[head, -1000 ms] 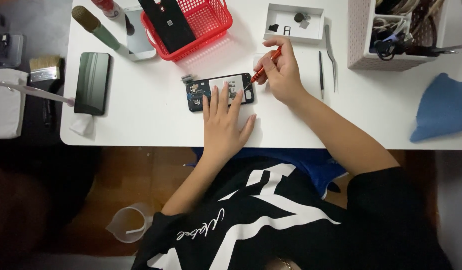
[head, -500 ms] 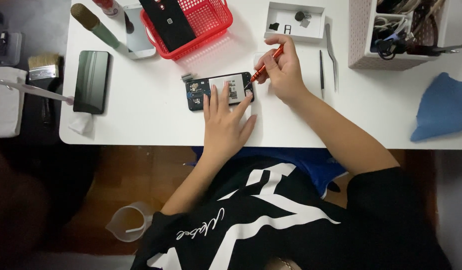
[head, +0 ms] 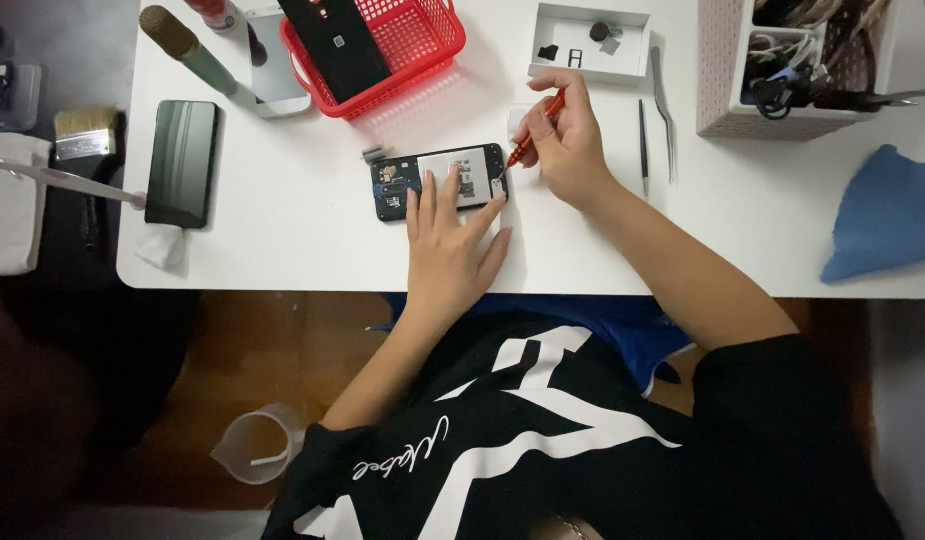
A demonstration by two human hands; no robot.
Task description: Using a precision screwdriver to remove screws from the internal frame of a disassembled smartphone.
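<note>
An opened black phone point(head: 397, 185) lies face down on the white table point(head: 312, 240), its inner parts showing. My left hand point(head: 447, 240) lies flat on it, fingers spread, pressing it down. My right hand point(head: 572, 150) grips a red screwdriver point(head: 534, 125) like a pen. The screwdriver tip points down at the right end of the phone. A small grey part point(head: 372, 153) lies just off the phone's upper left corner.
Behind the phone stand a red basket point(head: 422, 45) holding a black panel, and a small white tray point(head: 587, 40) of tiny parts. Tweezers point(head: 664, 110) and a thin black tool point(head: 642, 145) lie right of my hand. A pink bin point(head: 782, 95), a blue cloth point(head: 887, 215), a dark phone point(head: 182, 160) and a brush point(head: 192, 55) are also there.
My right hand has shifted the screwdriver slightly at the phone's right end. My left hand stays pressed on the phone.
</note>
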